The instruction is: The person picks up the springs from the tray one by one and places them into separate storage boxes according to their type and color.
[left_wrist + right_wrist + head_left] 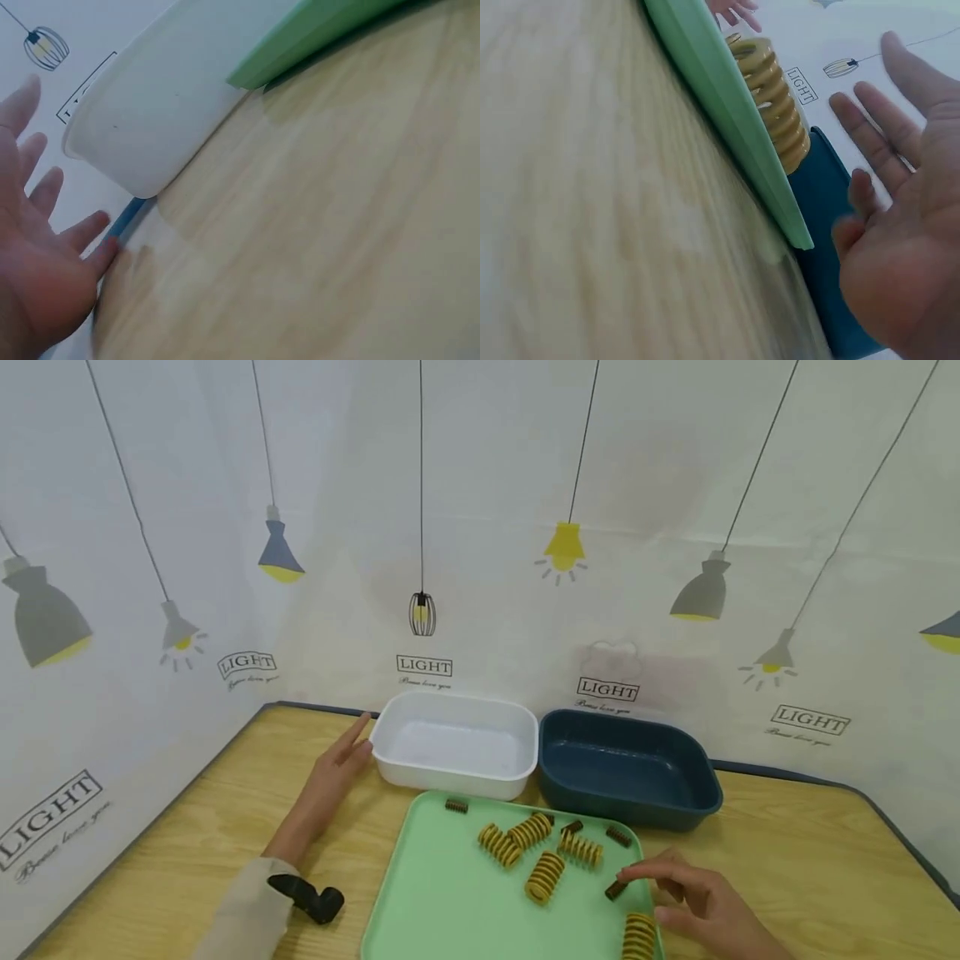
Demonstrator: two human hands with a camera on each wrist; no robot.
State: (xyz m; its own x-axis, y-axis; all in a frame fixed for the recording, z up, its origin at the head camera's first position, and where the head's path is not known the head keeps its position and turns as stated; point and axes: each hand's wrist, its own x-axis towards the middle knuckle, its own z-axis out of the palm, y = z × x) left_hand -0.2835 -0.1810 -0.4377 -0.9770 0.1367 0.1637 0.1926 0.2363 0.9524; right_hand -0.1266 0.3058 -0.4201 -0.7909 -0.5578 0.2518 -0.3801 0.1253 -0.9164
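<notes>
Hovering at the right edge of the green tray (450,902), here's the right hand (705,897), index finger stretched out, thumb held well apart from it, nothing gripped between! Just by that index fingertip lies a small dark brown coil spring (615,890) on the tray; whether the two touch, I cannot tell. Near the right thumb, on the wearer's side, there's a thick yellow coil spring (638,937) at the tray's edge, partly cut off by the bottom of the head view. Look left of the right fingertips and there's the pack: four more yellow springs (545,877), two of them crowded together, with small brown springs (619,836) toward the far edge, one off on its own nearest the left fingers. Beyond the right fingers sits the dark blue basin (630,810). Across to the left hand (337,768), fingers spread and holding nothing, right beside the end of the white basin (442,777); contact is hard to call! Both basins stand on the wood-grain table (787,843). Back behind the left fingers, a pale sleeve (247,910) and a black wrist mount (307,897); beyond all the fingertips, a white sheet (487,527) printed with pendant lamps and the word LIGHT
</notes>
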